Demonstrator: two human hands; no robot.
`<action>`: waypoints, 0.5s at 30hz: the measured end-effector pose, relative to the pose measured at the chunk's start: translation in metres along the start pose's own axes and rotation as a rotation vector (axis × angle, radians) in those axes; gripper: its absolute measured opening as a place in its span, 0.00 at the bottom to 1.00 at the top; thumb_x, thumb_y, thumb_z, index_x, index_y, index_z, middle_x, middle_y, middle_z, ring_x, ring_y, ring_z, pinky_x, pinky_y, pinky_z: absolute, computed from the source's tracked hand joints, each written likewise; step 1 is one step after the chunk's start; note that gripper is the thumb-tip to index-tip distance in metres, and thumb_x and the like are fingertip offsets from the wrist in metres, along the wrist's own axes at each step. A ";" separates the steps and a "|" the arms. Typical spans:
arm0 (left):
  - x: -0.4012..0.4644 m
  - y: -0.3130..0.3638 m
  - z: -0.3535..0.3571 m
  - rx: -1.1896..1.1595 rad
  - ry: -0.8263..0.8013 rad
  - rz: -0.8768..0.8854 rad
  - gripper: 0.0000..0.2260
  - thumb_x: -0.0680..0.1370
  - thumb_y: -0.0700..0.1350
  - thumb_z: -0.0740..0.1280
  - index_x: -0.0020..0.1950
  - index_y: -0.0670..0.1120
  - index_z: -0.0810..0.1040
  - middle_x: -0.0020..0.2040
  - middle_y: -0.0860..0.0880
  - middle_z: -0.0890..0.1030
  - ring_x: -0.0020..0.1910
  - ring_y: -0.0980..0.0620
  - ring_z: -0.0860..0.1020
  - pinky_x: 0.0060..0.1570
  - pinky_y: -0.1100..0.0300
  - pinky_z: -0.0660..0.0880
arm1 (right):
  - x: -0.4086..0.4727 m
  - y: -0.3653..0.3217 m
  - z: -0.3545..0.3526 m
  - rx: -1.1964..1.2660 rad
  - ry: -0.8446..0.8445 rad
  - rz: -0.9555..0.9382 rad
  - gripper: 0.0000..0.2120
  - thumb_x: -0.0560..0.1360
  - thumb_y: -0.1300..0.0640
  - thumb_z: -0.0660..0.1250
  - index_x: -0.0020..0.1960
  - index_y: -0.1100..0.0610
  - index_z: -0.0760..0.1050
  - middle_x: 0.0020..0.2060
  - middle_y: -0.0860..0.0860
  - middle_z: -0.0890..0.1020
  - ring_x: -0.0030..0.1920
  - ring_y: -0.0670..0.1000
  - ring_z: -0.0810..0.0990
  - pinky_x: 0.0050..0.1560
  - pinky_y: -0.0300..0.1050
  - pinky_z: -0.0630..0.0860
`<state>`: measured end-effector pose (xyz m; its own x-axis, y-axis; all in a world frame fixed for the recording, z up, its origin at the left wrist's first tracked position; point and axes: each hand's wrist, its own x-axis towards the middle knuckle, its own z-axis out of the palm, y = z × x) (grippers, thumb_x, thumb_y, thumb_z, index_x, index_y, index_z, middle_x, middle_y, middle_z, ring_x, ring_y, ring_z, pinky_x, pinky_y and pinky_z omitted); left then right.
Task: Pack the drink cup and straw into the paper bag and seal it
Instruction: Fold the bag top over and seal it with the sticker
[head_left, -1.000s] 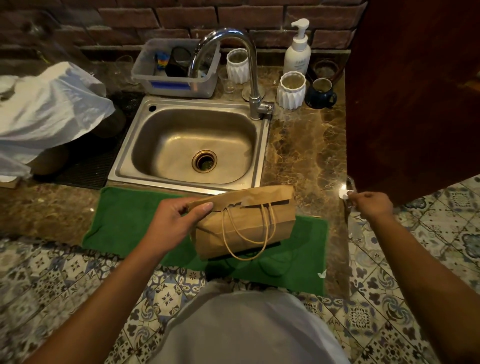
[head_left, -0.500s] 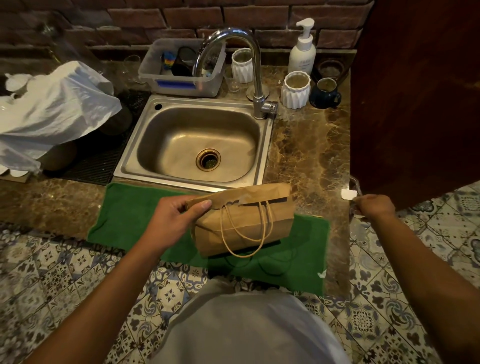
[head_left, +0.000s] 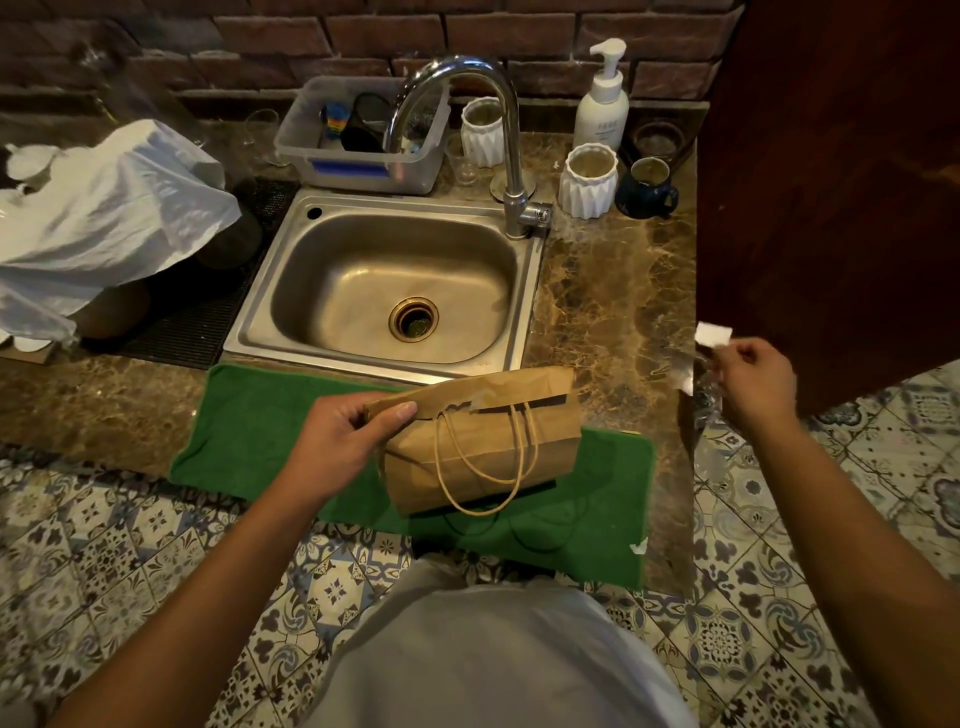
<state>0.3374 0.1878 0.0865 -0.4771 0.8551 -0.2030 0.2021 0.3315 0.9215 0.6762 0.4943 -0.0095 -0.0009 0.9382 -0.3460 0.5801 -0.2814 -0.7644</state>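
Marble counter (head_left: 613, 312), sink (head_left: 384, 291), green towel (head_left: 260, 431)

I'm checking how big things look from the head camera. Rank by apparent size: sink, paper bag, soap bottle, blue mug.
1. sink
2. paper bag, closer to the camera, so it looks bigger than it would farther back
3. soap bottle
4. blue mug

A kitchen, by the look of its fittings: a stainless steel sink (head_left: 395, 291) with a curved chrome tap (head_left: 511, 156) is set in a brown marble counter (head_left: 613, 312) under a red brick wall (head_left: 384, 31). At twelve o'clock stand a clear plastic tub (head_left: 358, 166) of utensils, white ribbed ceramic cups (head_left: 588, 179) and a white pump soap bottle (head_left: 602, 104). Patterned blue-and-white tiles (head_left: 104, 545) cover the floor.
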 end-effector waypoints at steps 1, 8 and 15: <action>0.000 0.000 0.000 -0.006 -0.001 0.001 0.08 0.75 0.52 0.72 0.48 0.49 0.87 0.42 0.46 0.88 0.41 0.47 0.85 0.41 0.63 0.81 | -0.013 -0.018 0.001 0.088 -0.072 -0.036 0.16 0.81 0.50 0.67 0.66 0.55 0.76 0.58 0.57 0.84 0.47 0.51 0.82 0.46 0.46 0.77; 0.002 0.001 0.001 0.001 -0.013 0.004 0.08 0.75 0.53 0.72 0.48 0.50 0.87 0.43 0.45 0.88 0.41 0.47 0.85 0.41 0.63 0.81 | -0.144 -0.126 0.048 -0.040 -0.556 -0.715 0.34 0.71 0.41 0.75 0.74 0.40 0.67 0.61 0.36 0.81 0.62 0.39 0.80 0.60 0.44 0.79; -0.001 0.000 -0.003 -0.012 -0.042 -0.012 0.06 0.75 0.52 0.72 0.49 0.56 0.88 0.43 0.48 0.88 0.41 0.55 0.86 0.42 0.65 0.80 | -0.153 -0.133 0.074 -0.217 -0.618 -0.842 0.25 0.73 0.54 0.77 0.68 0.49 0.75 0.50 0.48 0.85 0.53 0.49 0.82 0.59 0.55 0.78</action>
<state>0.3354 0.1856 0.0875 -0.4430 0.8672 -0.2275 0.1865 0.3373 0.9227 0.5389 0.3728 0.1044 -0.8469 0.5316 -0.0139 0.3327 0.5092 -0.7938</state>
